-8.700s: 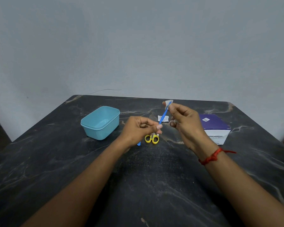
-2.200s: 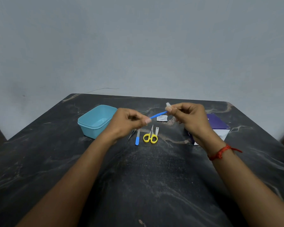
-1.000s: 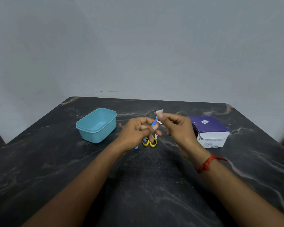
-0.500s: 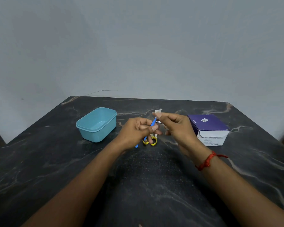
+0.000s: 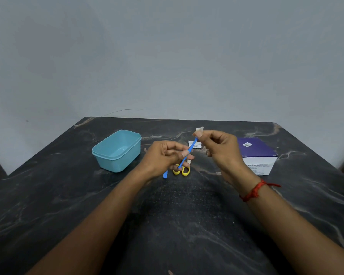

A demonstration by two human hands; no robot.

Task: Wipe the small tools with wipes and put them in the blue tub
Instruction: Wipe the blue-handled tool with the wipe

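— Tool point(image 5: 189, 151): up off the table point(image 5: 48, 195), btw both hands, above the scissors point(image 5: 182, 170). L hand point(image 5: 165, 157) pinches its lower end. R hand point(image 5: 220, 147) pinches the wipe point(image 5: 199, 130) round its tip.

— Risk?

— Thin stick, small grip. If R hand tugs hard w/ the wipe, I'd say it slips from L hand, lands on the scissors and needs re-wiping. Wipe might slide off too.

— Tub point(image 5: 117, 150)?

— Left of L hand, apart from it. Box point(image 5: 256, 155) on the right.
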